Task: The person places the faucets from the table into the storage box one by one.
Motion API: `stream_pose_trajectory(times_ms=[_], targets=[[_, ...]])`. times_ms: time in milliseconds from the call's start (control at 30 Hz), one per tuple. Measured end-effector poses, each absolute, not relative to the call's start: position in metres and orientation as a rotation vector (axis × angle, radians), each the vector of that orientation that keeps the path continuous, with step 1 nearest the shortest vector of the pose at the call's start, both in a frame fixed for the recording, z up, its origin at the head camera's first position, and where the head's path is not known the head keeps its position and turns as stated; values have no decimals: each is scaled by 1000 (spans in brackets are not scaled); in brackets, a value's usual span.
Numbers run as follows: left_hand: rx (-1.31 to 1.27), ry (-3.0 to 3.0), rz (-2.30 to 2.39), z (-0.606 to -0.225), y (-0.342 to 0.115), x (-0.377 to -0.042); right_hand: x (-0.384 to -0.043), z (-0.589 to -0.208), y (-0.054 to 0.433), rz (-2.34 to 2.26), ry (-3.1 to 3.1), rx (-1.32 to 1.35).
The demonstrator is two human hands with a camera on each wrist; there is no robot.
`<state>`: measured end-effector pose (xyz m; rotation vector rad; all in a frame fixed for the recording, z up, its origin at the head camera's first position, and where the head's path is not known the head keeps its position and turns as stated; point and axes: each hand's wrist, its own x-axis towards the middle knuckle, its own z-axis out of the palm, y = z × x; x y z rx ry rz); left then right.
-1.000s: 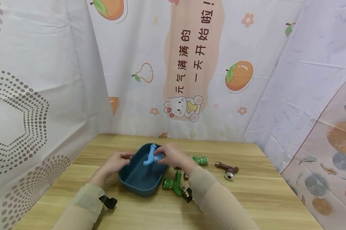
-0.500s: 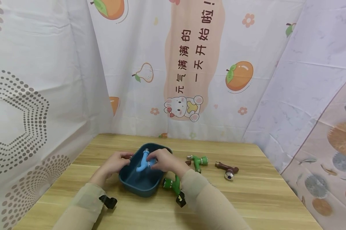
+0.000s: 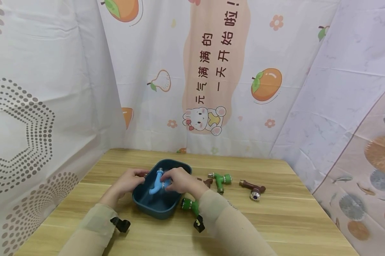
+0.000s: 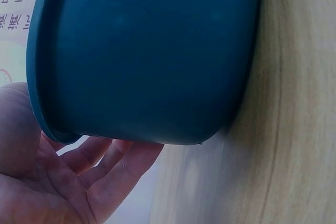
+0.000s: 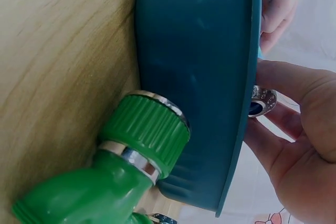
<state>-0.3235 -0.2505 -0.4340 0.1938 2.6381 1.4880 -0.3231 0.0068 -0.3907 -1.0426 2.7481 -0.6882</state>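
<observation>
A dark blue plastic basin stands on the wooden table, left of centre. At its left rim my left hand holds the wall. In the left wrist view, the thumb lies by the rim and the fingers rest against the outside. My right hand reaches over the right rim and pinches a light blue tap by its handle end. The tap hangs inside the basin, threaded end toward the back; whether it touches the bottom I cannot tell. Its silver handle end shows between the fingers in the right wrist view.
A green tap lies close to the basin's right side, partly hidden by the right forearm. Behind that arm are a brown tap and another green tap. Farther right lies a second brown tap. Curtains surround the table.
My right hand has moved left and down, bringing the blue tap from above the right rim lower into the basin. The left hand and the basin stay put.
</observation>
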Motion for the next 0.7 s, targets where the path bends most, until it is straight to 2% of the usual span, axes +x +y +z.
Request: stream_pose_trajectory(times_ms=[700], targets=[[184, 2576, 1520, -433, -251, -323, -321, -397, 1, -684, 2701, -1043]])
